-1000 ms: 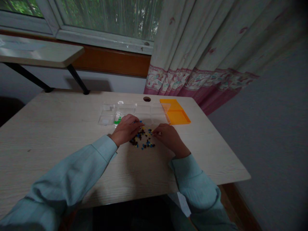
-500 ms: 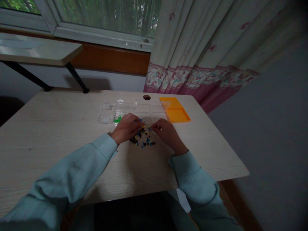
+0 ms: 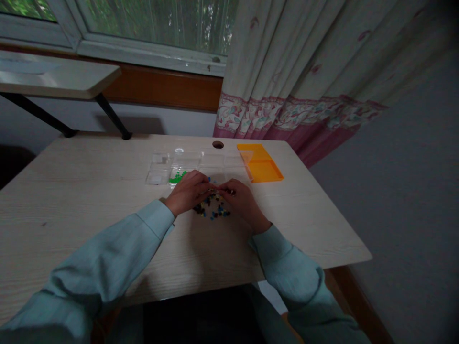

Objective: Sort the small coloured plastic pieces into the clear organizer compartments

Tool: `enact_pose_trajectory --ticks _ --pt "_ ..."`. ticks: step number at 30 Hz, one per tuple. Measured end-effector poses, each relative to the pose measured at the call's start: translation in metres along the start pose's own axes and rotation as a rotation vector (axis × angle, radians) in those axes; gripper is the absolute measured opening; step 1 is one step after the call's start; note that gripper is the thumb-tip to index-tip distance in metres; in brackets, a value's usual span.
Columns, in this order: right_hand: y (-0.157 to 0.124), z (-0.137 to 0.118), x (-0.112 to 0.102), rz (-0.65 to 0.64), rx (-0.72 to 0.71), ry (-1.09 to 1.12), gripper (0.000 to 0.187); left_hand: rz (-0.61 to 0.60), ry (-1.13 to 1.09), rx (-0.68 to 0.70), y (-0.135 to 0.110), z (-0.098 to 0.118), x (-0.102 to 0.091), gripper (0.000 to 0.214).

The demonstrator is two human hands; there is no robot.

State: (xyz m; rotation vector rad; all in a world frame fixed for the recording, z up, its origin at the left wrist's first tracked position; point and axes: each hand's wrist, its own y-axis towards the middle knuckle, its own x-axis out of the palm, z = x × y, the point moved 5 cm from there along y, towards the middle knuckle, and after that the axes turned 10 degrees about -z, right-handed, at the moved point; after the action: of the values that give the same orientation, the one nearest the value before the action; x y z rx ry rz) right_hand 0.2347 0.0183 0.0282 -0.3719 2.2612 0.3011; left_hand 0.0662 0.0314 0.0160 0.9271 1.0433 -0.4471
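Observation:
Small mixed pieces (image 3: 216, 213), black, blue and yellow, lie scattered on the table between my hands; their exact kind is too small to tell. My left hand (image 3: 191, 191) hovers over the pile's far left side, fingers bent and fingertips together. From the right, my right hand (image 3: 239, 197) reaches in with thumb and fingers pinched, its tips meeting those of the left. Whatever sits in the fingertips is too small to make out. Behind the hands lies a clear plastic compartment box (image 3: 211, 160). Green pieces (image 3: 177, 177) fill part of one near compartment, left of my left hand.
An orange tray (image 3: 265, 163) lies at the box's right end, partly under its clear edge. A round cable hole (image 3: 218, 145) is behind the box. A raised shelf (image 3: 60, 79) on black legs stands back left. A curtain (image 3: 287, 95) hangs behind the table (image 3: 304, 224).
My right hand has moved left, so its fingertips now meet the left hand's. The left hand has hardly moved. Pieces and box look the same.

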Motion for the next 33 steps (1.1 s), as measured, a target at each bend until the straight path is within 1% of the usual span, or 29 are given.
enact_pose_trajectory --ticks 8,13,18,21,23,28,33 --pt "-0.001 -0.002 0.0 -0.029 0.004 0.026 0.009 -0.011 0.062 0.006 0.0 0.002 -0.002 0.026" --pt "-0.001 -0.003 0.001 -0.021 0.019 0.028 0.01 -0.008 0.087 0.027 0.0 0.005 -0.004 0.025" --pt "0.0 -0.002 -0.001 -0.019 -0.013 -0.006 0.013 0.012 0.073 -0.02 0.001 0.001 -0.006 0.025" --pt "-0.001 0.003 -0.007 0.024 0.01 -0.102 0.015 0.04 0.055 -0.086 0.001 -0.003 -0.007 0.025" --pt "-0.002 0.008 -0.01 0.023 0.051 -0.21 0.015 0.068 0.042 -0.132 0.0 -0.007 -0.008 0.024" --pt "-0.004 0.012 -0.01 -0.085 0.09 -0.445 0.014 0.117 0.018 -0.203 -0.002 -0.011 -0.01 0.02" --pt "-0.005 0.009 -0.006 -0.139 0.09 -0.508 0.016 0.139 0.027 -0.248 -0.002 -0.015 -0.009 0.02"
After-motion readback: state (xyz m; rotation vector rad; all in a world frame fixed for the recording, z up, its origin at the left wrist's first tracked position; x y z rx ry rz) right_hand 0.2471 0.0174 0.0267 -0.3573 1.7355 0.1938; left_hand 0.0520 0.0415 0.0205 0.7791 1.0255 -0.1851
